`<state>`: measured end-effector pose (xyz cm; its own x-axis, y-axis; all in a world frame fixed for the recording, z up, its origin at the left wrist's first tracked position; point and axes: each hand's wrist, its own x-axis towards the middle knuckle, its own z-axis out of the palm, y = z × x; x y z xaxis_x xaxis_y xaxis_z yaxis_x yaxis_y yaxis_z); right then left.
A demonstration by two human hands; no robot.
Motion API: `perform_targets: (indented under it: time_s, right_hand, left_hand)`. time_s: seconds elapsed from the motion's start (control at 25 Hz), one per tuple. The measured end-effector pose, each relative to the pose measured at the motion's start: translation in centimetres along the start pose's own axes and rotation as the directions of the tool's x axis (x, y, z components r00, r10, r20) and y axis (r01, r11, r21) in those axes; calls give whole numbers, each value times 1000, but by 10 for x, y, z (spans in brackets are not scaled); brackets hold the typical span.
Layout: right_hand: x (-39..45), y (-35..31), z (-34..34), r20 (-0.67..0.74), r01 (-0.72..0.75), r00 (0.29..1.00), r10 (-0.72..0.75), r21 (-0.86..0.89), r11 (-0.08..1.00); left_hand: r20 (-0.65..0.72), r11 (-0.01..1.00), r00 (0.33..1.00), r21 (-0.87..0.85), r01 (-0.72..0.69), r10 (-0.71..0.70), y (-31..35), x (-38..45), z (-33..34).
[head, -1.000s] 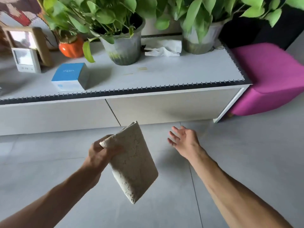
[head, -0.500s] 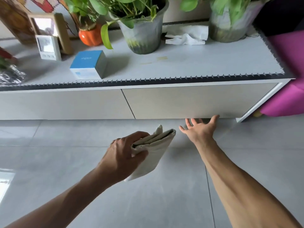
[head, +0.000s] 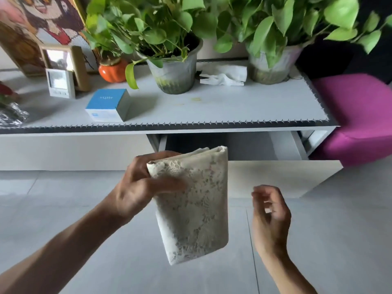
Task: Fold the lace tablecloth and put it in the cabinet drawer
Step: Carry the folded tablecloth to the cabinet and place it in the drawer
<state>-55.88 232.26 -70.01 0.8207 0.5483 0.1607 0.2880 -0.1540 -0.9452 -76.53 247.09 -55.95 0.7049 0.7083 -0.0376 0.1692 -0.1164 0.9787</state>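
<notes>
The low white cabinet [head: 191,107] carries two grey plant pots [head: 174,75], an orange pot [head: 111,71], a blue box [head: 108,105], a crumpled tissue [head: 224,78], a frame [head: 63,64], a small display [head: 60,83] and foil [head: 10,115].

A single wide-angle camera sat on the person's head, looking forward and down. It faced a low white cabinet [head: 72,151] head-on and from close by, so the cabinet top ran across the upper half of the frame and the grey tiled floor [head: 63,209] filled the lower half. Both forearms entered from the bottom corners, nearest the lens. Straight lines bowed towards the edges. No second view existed to overlap it.
</notes>
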Motion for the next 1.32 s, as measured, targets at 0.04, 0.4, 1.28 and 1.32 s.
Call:
perform_targets:
  time_s: [0.04, 0.4, 1.28, 1.32]
  right_hand:
    - [7, -12, -5, 32, 288, 958, -286, -133, 948]
    - [53, -72, -25, 442, 511, 858, -260, -695, 505]
    - [50, -119, -51, 817, -783, 479, 321, 232, 577]
    - [53, -118, -46, 793, -760, 516, 322, 252, 599]
  left_hand:
    - [-49, 997, 999, -72, -6, 2, 3, 3, -2]
    - [-431, 808, 841, -589, 11, -326, 24, 9, -18]
    - [-288, 722, 923, -692, -15, -257, 28, 4, 29]
    - [-281, 743, 921, -669, 12, -268, 25, 5, 28]
